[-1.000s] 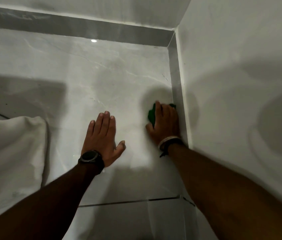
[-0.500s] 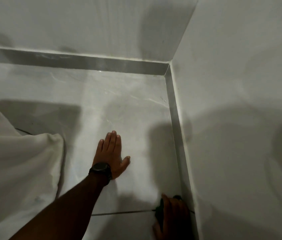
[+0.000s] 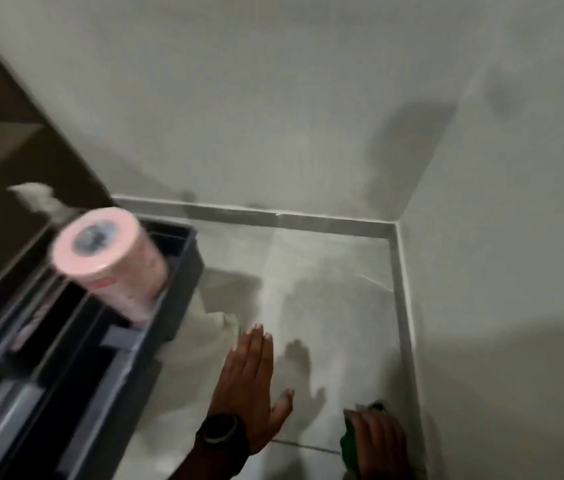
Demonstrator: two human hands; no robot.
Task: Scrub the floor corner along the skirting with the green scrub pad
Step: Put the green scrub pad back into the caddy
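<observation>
My right hand (image 3: 377,441) presses the green scrub pad (image 3: 347,446) flat on the pale floor tile at the bottom right, close beside the grey skirting (image 3: 403,327) of the right wall. Only the pad's edges show around my fingers. My left hand (image 3: 251,382), with a black watch on the wrist, lies flat on the tile, fingers together and pointing toward the far wall, holding nothing. The floor corner (image 3: 393,233) where the two skirtings meet lies well beyond both hands.
A dark grey organiser tray (image 3: 183,271) fills the left, with a pink paper roll (image 3: 110,261) standing in it. A white cloth (image 3: 200,327) lies beneath its edge, just left of my left hand. White walls close off the far and right sides.
My right hand has pulled the pad back along the right skirting, away from the corner. The view has tilted up and left, bringing the tray and pink roll into sight.
</observation>
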